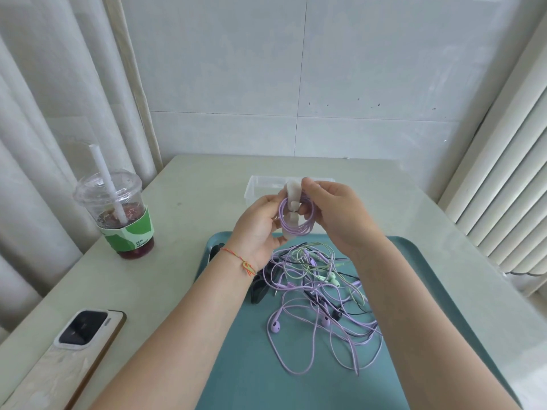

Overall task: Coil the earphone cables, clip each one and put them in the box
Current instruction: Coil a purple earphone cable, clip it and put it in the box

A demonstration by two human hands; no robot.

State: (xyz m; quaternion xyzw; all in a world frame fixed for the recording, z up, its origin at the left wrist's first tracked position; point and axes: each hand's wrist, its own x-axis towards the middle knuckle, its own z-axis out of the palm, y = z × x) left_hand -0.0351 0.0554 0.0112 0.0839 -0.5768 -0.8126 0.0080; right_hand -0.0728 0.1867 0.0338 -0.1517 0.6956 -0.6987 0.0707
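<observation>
Fingers of both hands pinching lilac coiled cable (296, 220), pale rubbery clip (293, 196) wrapped across, clear box (254, 187) behind

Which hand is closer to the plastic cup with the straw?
Left. The left hand holds the purple coil on the side towards the cup; the right hand is on the coil's far side, pinching the white clip.

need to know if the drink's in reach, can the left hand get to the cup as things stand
Probably not right away. The path across the table to the cup looks free, but the left hand is busy: it holds the purple coil with the clip on it, shared with the right hand.
</observation>
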